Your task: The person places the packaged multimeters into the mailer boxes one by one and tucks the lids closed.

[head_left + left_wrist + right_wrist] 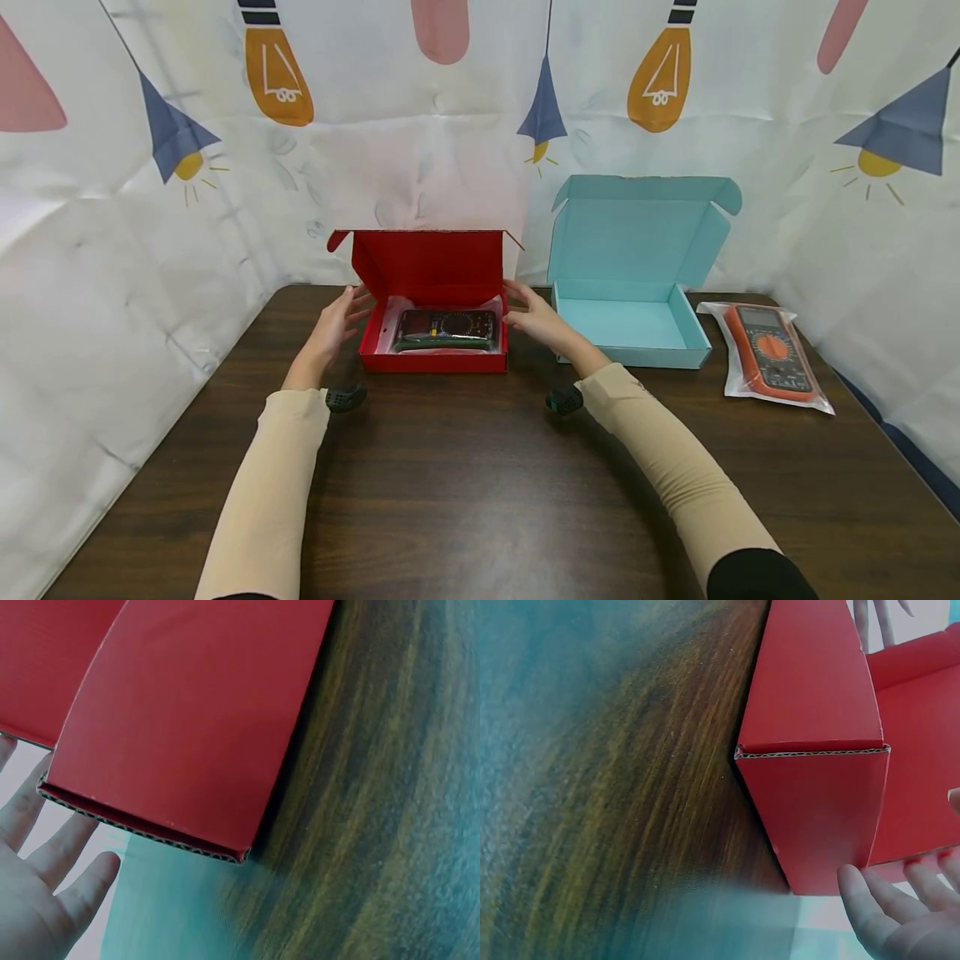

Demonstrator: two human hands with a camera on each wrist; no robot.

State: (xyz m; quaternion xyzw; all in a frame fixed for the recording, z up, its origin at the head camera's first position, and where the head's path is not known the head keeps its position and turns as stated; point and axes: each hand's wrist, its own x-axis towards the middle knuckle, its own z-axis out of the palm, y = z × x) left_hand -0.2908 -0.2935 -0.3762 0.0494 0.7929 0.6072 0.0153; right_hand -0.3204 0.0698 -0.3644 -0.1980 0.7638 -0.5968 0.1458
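A red cardboard box (433, 363) stands on the table with its lid raised. Inside it lies a dark multimeter (444, 325) in a clear plastic bag. My left hand (328, 329) is at the box's left side, fingers spread and nearly straight; the left wrist view has this hand (41, 881) beside the box's corner. On the opposite side, my right hand (546, 323) is held with extended fingers near the right wall. In the right wrist view, its fingertips (850, 876) are at the box's edge; whether they touch it I cannot tell.
A light blue box (630, 357) with its lid up stands to the right of the red one. Farther right, an orange multimeter (772, 350) in a clear bag lies on the dark wooden table (450, 483). Patterned white fabric (450, 167) hangs behind.
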